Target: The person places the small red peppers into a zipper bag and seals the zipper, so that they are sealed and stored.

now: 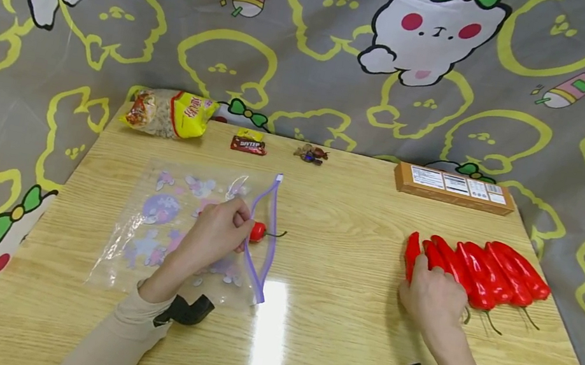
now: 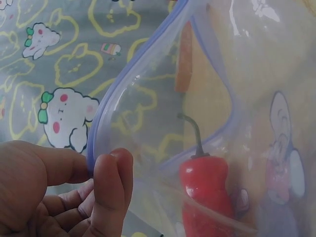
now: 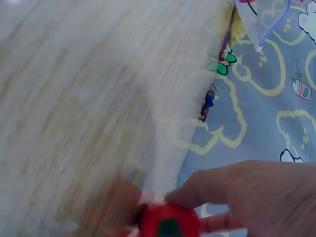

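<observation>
My left hand [image 1: 222, 222] pinches the purple zip edge of a clear zip bag [image 1: 130, 233] printed with pastel figures. That mouth gapes in the left wrist view, where thumb and fingertips grip its rim. One red pepper [image 2: 205, 187] lies inside, its thin green stem pointing toward the opening. At the right, my right hand [image 1: 436, 297] holds a red pepper [image 3: 170, 222] between thumb and fingers, at the left end of a row. Several glossy red peppers [image 1: 486, 273] lie side by side next to that hand, stems toward me.
Along the table's back edge lie a yellow food packet [image 1: 170, 113], a small dark red wrapped bar [image 1: 248, 145], some little wrapped sweets [image 1: 311, 154] and a long brown box [image 1: 454, 189]. A patterned grey cloth [image 1: 309, 82] hangs behind the wooden table [image 1: 335, 345].
</observation>
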A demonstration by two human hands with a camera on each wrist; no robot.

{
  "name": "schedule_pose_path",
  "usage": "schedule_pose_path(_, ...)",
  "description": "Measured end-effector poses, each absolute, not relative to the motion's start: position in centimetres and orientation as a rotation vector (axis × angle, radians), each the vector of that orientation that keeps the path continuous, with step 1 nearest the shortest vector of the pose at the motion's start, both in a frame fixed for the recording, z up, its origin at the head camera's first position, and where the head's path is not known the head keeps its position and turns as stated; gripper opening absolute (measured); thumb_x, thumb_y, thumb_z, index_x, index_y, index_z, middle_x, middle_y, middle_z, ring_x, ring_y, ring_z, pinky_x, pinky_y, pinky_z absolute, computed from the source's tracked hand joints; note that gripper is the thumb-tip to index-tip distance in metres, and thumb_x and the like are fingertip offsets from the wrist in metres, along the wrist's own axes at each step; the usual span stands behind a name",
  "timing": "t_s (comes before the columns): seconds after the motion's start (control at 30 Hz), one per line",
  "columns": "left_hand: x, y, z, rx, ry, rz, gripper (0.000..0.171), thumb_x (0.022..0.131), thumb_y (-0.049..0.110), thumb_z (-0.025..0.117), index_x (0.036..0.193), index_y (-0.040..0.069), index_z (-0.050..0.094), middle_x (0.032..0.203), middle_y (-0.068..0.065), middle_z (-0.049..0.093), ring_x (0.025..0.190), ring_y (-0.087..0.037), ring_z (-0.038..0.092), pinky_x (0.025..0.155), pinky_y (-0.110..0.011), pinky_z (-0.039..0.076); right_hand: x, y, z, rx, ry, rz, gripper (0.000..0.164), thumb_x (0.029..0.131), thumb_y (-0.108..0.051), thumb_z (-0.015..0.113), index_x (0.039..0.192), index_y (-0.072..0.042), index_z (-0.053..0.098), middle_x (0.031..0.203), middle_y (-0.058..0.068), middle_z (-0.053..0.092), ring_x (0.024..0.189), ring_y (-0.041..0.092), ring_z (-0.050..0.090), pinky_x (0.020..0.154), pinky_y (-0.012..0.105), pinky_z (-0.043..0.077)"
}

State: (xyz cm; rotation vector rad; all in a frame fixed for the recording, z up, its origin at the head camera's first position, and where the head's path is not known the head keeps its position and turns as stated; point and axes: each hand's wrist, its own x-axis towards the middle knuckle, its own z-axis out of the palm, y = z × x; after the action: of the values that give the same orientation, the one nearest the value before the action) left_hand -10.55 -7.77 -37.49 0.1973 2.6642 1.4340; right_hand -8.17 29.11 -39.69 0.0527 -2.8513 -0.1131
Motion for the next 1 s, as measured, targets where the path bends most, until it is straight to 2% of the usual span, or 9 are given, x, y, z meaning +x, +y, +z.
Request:
schedule_pose_path(0.17,-10.6,-7.7,-37.5,0.208,2.67,1.433,0.006,0.088,0.013,0.055,0.088,0.008,0.055,0.064,0.001,0.059,0.049,-0.015,0.06,0.043,-0.028,0.041,-8.8,28.3,-38.5,0.137,-2.833,0.155,0.026,0.073,-0.018,0.06,0.092,-0.001,0.055,0.066,0.013,0.053,0.048,0.026,0.046,0.036,0.034,0.03)
schedule_pose_path(0.27,-10.6,-7.7,-37.5,0.205,2.666,1.435,0.006,0.088,0.013,0.055,0.088,0.007,0.055,0.064,0.0,0.059,0.05,-0.015,0.06,0.043,-0.028,0.041,-9.1,26.7,-37.4,0.297,-2.86,0.443,0.031,0.079,-0.018,0.062,0.107,-0.006,0.058,0.082,0.008,0.062,0.06,0.019,0.053,0.047,0.03,0.039)
schedule_pose_path(0.33,-10.6,-7.7,-37.5,0.199,2.663,1.437,0.006,0.088,0.013,0.055,0.088,0.008,0.055,0.064,0.0,0.059,0.05,-0.015,0.06,0.044,-0.029,0.042,-9.1,25.4,-36.6,0.431,-2.864,0.615,0.031,0.081,-0.016,0.064,0.111,-0.009,0.059,0.089,0.003,0.063,0.069,0.015,0.056,0.054,0.028,0.043)
schedule_pose_path(0.5,-10.6,-7.7,-37.5,0.191,2.652,1.45,0.006,0.088,0.014,0.054,0.088,0.008,0.056,0.067,-0.001,0.059,0.05,-0.013,0.06,0.046,-0.03,0.044,-8.9,22.4,-35.4,0.747,-2.802,0.757,0.03,0.08,-0.014,0.068,0.109,-0.014,0.061,0.095,-0.005,0.062,0.078,0.009,0.057,0.064,0.03,0.049)
schedule_pose_path(0.63,-10.5,-7.6,-37.4,0.206,2.645,1.46,0.006,0.088,0.013,0.054,0.087,0.007,0.056,0.065,0.0,0.059,0.05,-0.014,0.06,0.044,-0.029,0.043,-8.7,20.7,-35.4,0.903,-2.767,0.749,0.029,0.08,-0.015,0.068,0.108,-0.014,0.062,0.1,-0.006,0.062,0.081,0.007,0.057,0.067,0.03,0.05)
schedule_pose_path(1.0,-10.5,-7.5,-37.5,0.239,2.71,1.428,0.005,0.087,0.012,0.055,0.086,0.008,0.056,0.063,0.001,0.058,0.047,-0.013,0.058,0.044,-0.027,0.041,-9.0,17.0,-37.9,1.081,-2.75,0.66,0.028,0.079,-0.016,0.07,0.106,-0.013,0.066,0.099,-0.001,0.057,0.079,0.012,0.057,0.066,0.025,0.048)
